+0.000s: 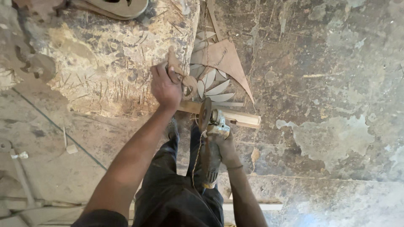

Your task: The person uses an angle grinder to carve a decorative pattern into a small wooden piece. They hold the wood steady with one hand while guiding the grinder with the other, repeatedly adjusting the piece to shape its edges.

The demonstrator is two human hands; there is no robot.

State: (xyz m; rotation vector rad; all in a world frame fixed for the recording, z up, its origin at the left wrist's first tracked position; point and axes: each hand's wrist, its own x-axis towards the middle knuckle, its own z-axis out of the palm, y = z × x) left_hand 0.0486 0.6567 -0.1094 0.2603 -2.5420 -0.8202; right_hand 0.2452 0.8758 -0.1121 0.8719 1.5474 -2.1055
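Wooden cut-out (180, 72): a small, curved, flat piece of pale brown wood is held up above the floor, at the right edge of a large crusted slab.
Left hand (165, 86): the fingers are closed around the lower part of the wooden cut-out, thumb side turned toward the grinder.
Angle grinder (210, 143): a worn grey tool is held low over the person's legs, its body running toward the camera and a cord hanging below it.
Grinding disc (205, 114): the round disc is seen nearly edge-on, just below the wooden cut-out; whether the two touch cannot be told.
Right hand (227, 149): it is wrapped around the grinder's body from the right side, fingers mostly hidden behind the tool.
Wooden strip (235, 117): a pale batten lies on the floor just behind the disc.
Leaf-shaped pieces (212, 86): thin pale pieces are fanned out on the floor beside the left hand.
Triangular board (225, 59): a brown pointed sheet rests over those pieces.
Slab (105, 63): a rough yellowish block, scored with short cuts, lies to the left.
Floor (328, 105): stained, patchy concrete.
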